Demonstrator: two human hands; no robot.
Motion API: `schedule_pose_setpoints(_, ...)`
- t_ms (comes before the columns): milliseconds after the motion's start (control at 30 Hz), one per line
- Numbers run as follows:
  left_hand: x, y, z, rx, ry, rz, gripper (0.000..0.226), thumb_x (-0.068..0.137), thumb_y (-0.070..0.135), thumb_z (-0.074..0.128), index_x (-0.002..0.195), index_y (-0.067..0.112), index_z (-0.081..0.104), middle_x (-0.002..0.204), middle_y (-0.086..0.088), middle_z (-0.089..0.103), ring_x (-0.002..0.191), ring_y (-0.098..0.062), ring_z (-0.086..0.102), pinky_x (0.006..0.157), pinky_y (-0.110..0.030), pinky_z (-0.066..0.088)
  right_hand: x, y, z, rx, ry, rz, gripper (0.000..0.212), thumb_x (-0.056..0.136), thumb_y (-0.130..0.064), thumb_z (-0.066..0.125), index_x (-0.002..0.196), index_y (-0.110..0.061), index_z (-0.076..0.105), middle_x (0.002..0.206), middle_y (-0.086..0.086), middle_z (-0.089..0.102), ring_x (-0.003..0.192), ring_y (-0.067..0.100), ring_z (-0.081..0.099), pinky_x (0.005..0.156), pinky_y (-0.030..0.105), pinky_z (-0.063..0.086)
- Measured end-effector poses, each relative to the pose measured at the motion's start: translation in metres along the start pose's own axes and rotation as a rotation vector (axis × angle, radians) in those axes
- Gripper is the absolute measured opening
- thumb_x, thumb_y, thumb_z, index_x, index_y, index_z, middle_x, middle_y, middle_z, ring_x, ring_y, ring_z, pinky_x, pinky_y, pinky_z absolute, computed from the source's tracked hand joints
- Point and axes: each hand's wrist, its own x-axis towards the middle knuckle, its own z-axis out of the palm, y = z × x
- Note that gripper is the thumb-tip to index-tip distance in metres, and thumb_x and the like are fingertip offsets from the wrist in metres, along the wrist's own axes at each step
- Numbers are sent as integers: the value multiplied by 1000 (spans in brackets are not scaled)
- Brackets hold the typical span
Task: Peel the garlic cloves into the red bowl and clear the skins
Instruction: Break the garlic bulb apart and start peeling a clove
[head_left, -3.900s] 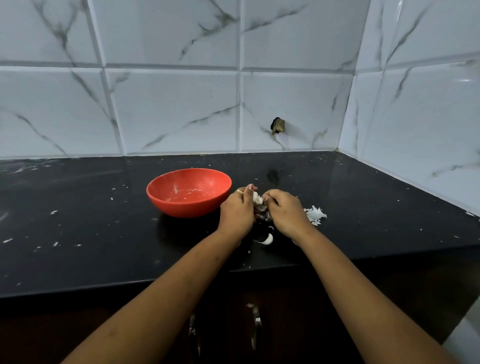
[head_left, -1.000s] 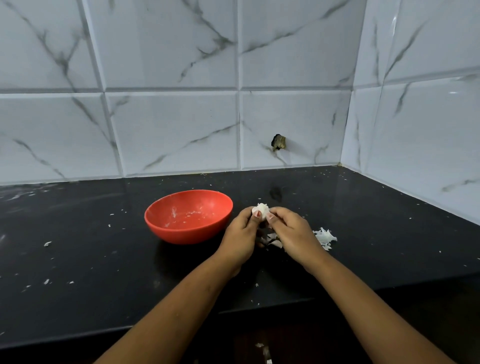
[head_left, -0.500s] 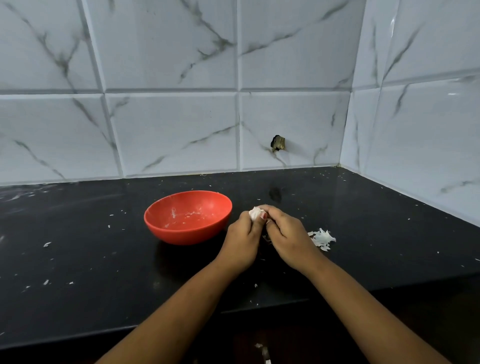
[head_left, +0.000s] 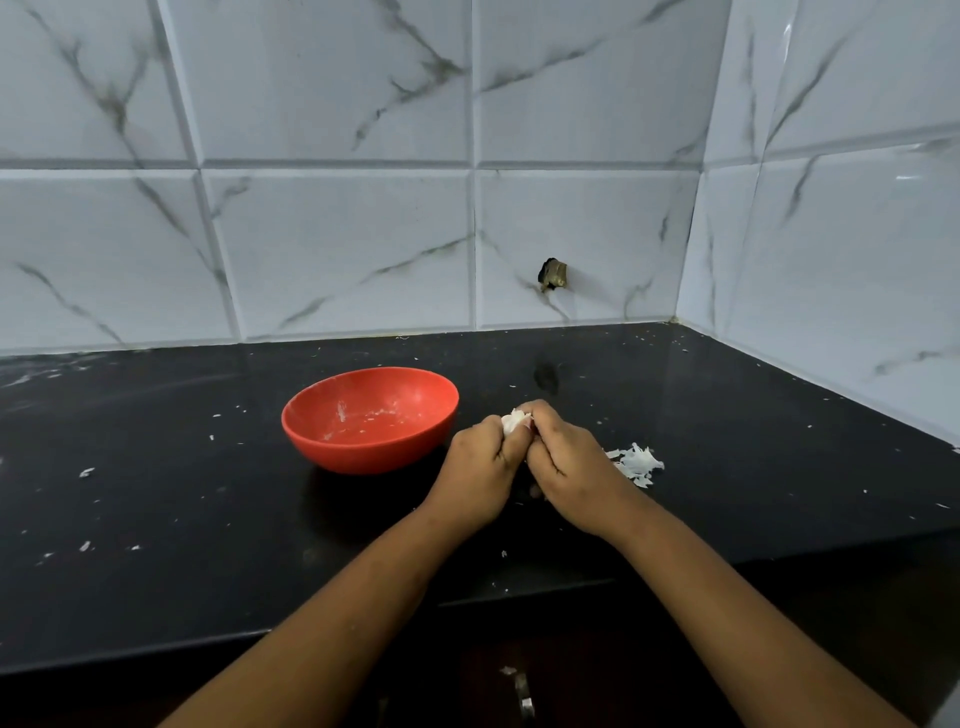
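Both hands are together in front of me, knuckles up. Left hand (head_left: 480, 470) and right hand (head_left: 571, 467) touch each other. The fingers (head_left: 540, 415) curl in tight from both sides and pinch the garlic (head_left: 514, 420) between the tips. The garlic is white. Only its top shows above the fingertips and the rest is hidden in the grip, so I cannot tell if it is one clove or several. It is held clear of the tabletop (head_left: 156, 493).

The bowl (head_left: 363, 452), red and upright, sits just left of the left fingers, near but not touching. It has white smears and flecks inside. The skins (head_left: 638, 461) lie in a small white pile just right of the right hand, partly hidden behind it. There are pale bits under the hands, too dark for me to tell what they are.

Loose white flecks are scattered on the black tabletop, mostly well left of the fingers. Beyond the fingers are marbled wall tiles (head_left: 337, 249), with a small dark hole (head_left: 553, 275) in one.
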Motion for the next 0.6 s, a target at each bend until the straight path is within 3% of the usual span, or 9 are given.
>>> schedule_pose_setpoints(100,2,-3,0,-27,-44,-18,41,99,36,42,74,7,54,72,-5,62,67,-16,57,64,-30,44,-1,-2,0,-61,-21,5,13,97,-10,35,107,-14,43,83,-1,55,61,8,59,59,18,45)
schedule_pose_setpoints(200,3,-6,1,-56,-77,-48,44,99,38,42,70,8,55,67,-7,64,64,-17,59,68,-37,49,-1,-2,2,-128,-11,8,15,95,-12,36,107,-14,43,92,3,56,76,18,60,71,34,49)
schedule_pose_setpoints(400,4,0,0,-101,-134,-91,46,100,32,40,59,13,50,49,3,54,46,-6,51,57,-26,42,0,-5,6,-270,46,58,16,95,-13,36,108,-8,45,103,12,58,91,32,56,75,39,45)
schedule_pose_setpoints(600,5,2,-2,-218,-189,-130,52,102,28,38,53,13,46,43,4,47,42,-8,43,52,-25,36,1,-3,7,-257,54,64,13,95,-13,36,102,-9,46,96,10,58,84,27,55,70,36,42)
